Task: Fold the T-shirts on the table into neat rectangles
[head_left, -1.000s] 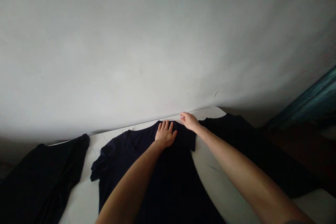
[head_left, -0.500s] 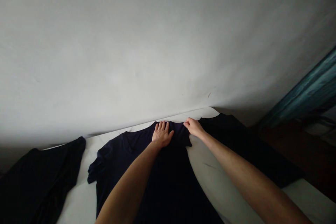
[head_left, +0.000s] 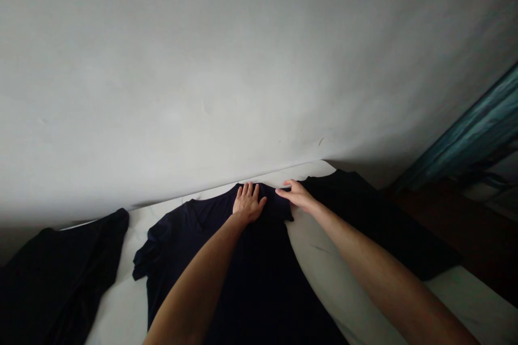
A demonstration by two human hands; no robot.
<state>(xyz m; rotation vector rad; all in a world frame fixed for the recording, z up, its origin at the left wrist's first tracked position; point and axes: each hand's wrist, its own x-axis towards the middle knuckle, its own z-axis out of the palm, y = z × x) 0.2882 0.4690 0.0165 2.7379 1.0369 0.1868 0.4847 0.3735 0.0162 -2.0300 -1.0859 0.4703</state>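
Note:
A dark navy T-shirt [head_left: 267, 275] lies spread on a white marbled table [head_left: 125, 291], its collar end toward the wall. My left hand [head_left: 246, 204] rests flat on the upper part of the shirt, fingers stretched out toward the wall. At the shirt's right sleeve, my right hand [head_left: 294, 194] has its thumb and fingers apart, close to the sleeve's edge; whether the fingertips touch the cloth I cannot tell. The shirt's lower part runs out of view at the bottom, partly covered by my left forearm.
Another dark garment [head_left: 60, 275] lies at the left of the table. A third dark garment [head_left: 376, 226] lies to the right, partly behind my right forearm. A pale wall [head_left: 210, 64] rises along the table's far edge. Teal cloth [head_left: 469, 129] hangs at the far right.
My right hand has let go of the sleeve edge, its pinched fingers now parted. The left hand stays flat on the shirt. The whole view has shifted slightly.

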